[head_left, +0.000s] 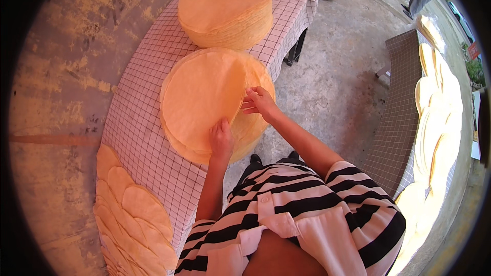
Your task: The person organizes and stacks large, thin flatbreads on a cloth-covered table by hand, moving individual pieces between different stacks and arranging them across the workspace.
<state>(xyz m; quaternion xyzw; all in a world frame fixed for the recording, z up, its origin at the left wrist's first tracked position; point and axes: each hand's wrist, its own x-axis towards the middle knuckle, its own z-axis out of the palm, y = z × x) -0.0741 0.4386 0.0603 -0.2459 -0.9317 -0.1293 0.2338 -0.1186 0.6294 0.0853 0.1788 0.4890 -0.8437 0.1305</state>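
Directly before me lies a stack of thin, round, yellowish flatbread-like sheets (255, 71). Its top layer (195, 99) is lifted and bent up along the right side. My left hand (221, 140) grips the near edge of that layer, thumb on top; the fingers underneath are hidden. At the raised right edge is my right hand (261, 103), its thumb and fingers apart and the fingertips at the sheet's rim. Whether one sheet or more is lifted I cannot tell. Both stack and hands are over a table with a checked cloth (142, 96).
A taller stack of sheets (226, 7) stands behind. Overlapping sheets (134, 218) lie at the table's near left, beside a stained wall (65, 84). Across the concrete floor (330, 65), another cloth-covered table (401, 84) bears sunlit sheets (437, 122). Two people are partly visible at the top right.
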